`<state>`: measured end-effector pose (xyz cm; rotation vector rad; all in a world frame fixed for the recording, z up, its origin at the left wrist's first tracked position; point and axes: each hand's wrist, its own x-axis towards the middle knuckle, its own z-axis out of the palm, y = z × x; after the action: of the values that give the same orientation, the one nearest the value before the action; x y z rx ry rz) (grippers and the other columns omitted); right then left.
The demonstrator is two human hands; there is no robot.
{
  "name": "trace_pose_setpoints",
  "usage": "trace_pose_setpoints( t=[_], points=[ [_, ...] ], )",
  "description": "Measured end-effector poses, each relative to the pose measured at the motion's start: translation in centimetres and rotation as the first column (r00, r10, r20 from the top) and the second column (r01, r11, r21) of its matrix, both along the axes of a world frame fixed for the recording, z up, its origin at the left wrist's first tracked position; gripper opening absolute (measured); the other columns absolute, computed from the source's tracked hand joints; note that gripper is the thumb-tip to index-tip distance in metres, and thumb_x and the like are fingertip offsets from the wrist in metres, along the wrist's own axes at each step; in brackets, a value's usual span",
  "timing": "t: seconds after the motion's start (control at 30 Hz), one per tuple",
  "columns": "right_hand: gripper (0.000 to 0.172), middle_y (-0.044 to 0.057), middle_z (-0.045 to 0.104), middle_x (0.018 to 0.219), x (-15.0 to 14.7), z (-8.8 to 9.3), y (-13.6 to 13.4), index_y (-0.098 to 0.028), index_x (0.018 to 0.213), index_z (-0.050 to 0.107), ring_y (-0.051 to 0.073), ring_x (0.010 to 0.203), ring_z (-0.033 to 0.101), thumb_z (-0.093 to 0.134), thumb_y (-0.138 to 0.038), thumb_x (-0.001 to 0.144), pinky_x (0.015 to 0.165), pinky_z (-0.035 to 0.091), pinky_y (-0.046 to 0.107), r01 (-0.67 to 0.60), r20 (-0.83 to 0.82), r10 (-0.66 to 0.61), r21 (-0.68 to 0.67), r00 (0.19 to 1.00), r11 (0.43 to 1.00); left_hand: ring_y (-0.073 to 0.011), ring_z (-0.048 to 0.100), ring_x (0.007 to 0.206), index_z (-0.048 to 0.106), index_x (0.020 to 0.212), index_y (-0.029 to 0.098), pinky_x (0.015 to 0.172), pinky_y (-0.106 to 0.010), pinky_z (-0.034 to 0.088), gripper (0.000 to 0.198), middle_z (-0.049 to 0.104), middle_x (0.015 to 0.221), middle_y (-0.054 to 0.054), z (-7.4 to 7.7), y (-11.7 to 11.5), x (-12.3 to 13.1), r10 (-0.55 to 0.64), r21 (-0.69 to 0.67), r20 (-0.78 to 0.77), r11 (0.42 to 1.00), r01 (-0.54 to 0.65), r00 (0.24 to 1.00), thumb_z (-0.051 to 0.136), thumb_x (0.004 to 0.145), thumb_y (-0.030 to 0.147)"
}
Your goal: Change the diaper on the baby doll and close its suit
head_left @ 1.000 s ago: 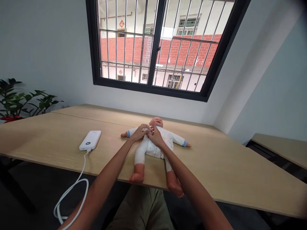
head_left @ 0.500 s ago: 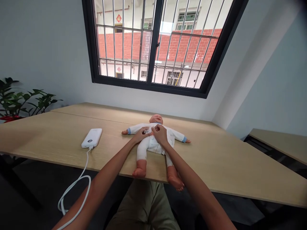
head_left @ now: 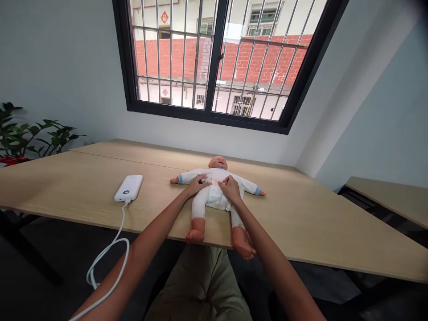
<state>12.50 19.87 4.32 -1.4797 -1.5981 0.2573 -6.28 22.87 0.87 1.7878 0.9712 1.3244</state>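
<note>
A baby doll [head_left: 214, 196] lies on its back on the wooden table [head_left: 294, 223], dressed in a white onesie [head_left: 210, 198] with blue cuffs. Its bare feet reach the front table edge. My left hand [head_left: 197, 185] rests on the left of the onesie's chest, fingers curled near the middle. My right hand [head_left: 230, 188] lies on the other side of the chest. I cannot tell whether either hand pinches the cloth.
A white power bank [head_left: 129, 188] lies left of the doll, and its white cable [head_left: 110, 254] loops down past the table edge. A potted plant [head_left: 30, 133] stands far left, a barred window [head_left: 217, 58] is ahead, and another desk [head_left: 384, 200] is at right.
My hands have moved apart across the doll's chest, the right hand shifting rightward. The whole scene sits slightly higher in the view.
</note>
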Motion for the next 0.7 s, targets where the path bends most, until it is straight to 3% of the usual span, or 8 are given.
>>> trace_pose_setpoints(
  t=[0.17,0.27,0.33,0.47,0.53,0.6,0.67,0.7],
  points=[
    [0.03,-0.005,0.048,0.064,1.2,-0.9,1.0,-0.023,0.074,0.043,0.014,0.059,0.046,0.067,-0.033,0.058,0.057,0.034,0.025,-0.066,-0.244,0.055,-0.037,0.968,0.997,-0.0229,0.054,0.116,0.064,0.109,0.017,0.103,-0.039,0.042,0.031,0.06,0.121,-0.011,1.7,-2.0,1.0,0.079,0.139,-0.037,0.988,-0.073,0.996,0.064,0.082,0.032],
    [0.034,-0.006,0.044,0.063,1.9,-0.7,1.2,-0.023,0.075,0.044,0.014,0.058,0.045,0.068,-0.033,0.052,0.054,0.035,0.025,-0.138,-0.384,0.109,-0.047,0.917,0.989,-0.0255,0.043,0.13,0.071,0.104,0.024,0.113,-0.045,0.029,0.024,0.056,0.134,-0.008,2.7,-3.8,1.6,0.142,0.321,-0.247,0.945,-0.058,0.959,0.062,0.085,0.035],
    [0.037,-0.006,0.044,0.064,2.3,0.2,0.6,-0.023,0.077,0.046,0.014,0.06,0.046,0.069,-0.036,0.052,0.055,0.038,0.026,-0.144,-0.477,0.129,0.006,0.869,0.99,-0.0298,0.034,0.138,0.071,0.108,0.029,0.116,-0.052,0.019,0.025,0.052,0.141,-0.005,3.1,-4.7,1.7,0.122,0.299,-0.438,0.954,0.016,0.891,0.06,0.087,0.037],
    [0.029,0.001,0.054,0.075,1.9,4.3,-5.2,-0.022,0.078,0.049,0.018,0.073,0.055,0.068,-0.039,0.064,0.067,0.048,0.031,-0.049,-0.564,0.12,0.14,0.817,0.989,-0.0367,0.02,0.145,0.065,0.121,0.033,0.113,-0.066,0.004,0.033,0.045,0.148,-0.004,4.2,-6.3,1.5,0.071,0.219,-0.622,0.972,0.087,0.779,0.054,0.09,0.04],
    [0.02,0.003,0.061,0.081,0.3,6.8,-11.0,-0.023,0.081,0.054,0.02,0.079,0.06,0.066,-0.038,0.074,0.074,0.051,0.034,-0.225,-0.464,0.295,0.201,0.835,0.953,-0.0386,0.016,0.146,0.064,0.122,0.032,0.112,-0.069,0.0,0.035,0.042,0.151,-0.005,4.8,-8.2,2.5,0.113,0.263,-0.607,0.963,0.065,0.787,0.054,0.09,0.041],
    [0.011,0.003,0.067,0.09,-2.4,8.7,-17.6,-0.026,0.085,0.061,0.019,0.088,0.063,0.053,-0.033,0.088,0.084,0.051,0.034,-0.584,-0.238,0.608,0.169,0.758,0.794,-0.0384,0.019,0.145,0.063,0.122,0.029,0.114,-0.066,0.005,0.035,0.045,0.148,-0.006,5.0,-11.5,4.8,0.173,0.304,-0.54,0.953,-0.001,0.824,0.053,0.09,0.038],
    [0.016,0.0,0.069,0.103,-5.7,9.6,-23.5,-0.03,0.097,0.065,0.017,0.101,0.063,0.05,-0.029,0.092,0.095,0.048,0.032,-0.87,-0.006,0.87,-0.019,0.492,0.492,-0.0356,0.03,0.14,0.067,0.113,0.025,0.114,-0.06,0.017,0.029,0.056,0.137,-0.008,4.8,-15.9,8.5,0.195,0.334,-0.459,0.942,-0.035,0.867,0.051,0.091,0.037],
    [0.017,0.0,0.068,0.11,-7.3,9.7,-25.8,-0.028,0.103,0.066,0.016,0.108,0.061,0.052,-0.028,0.092,0.1,0.045,0.029,-0.947,0.089,0.956,-0.138,0.279,0.289,-0.0308,0.037,0.136,0.066,0.112,0.024,0.114,-0.055,0.022,0.029,0.059,0.132,-0.007,4.5,-18.1,10.5,0.154,0.386,-0.426,0.922,0.025,0.891,0.047,0.093,0.036]
  ],
)
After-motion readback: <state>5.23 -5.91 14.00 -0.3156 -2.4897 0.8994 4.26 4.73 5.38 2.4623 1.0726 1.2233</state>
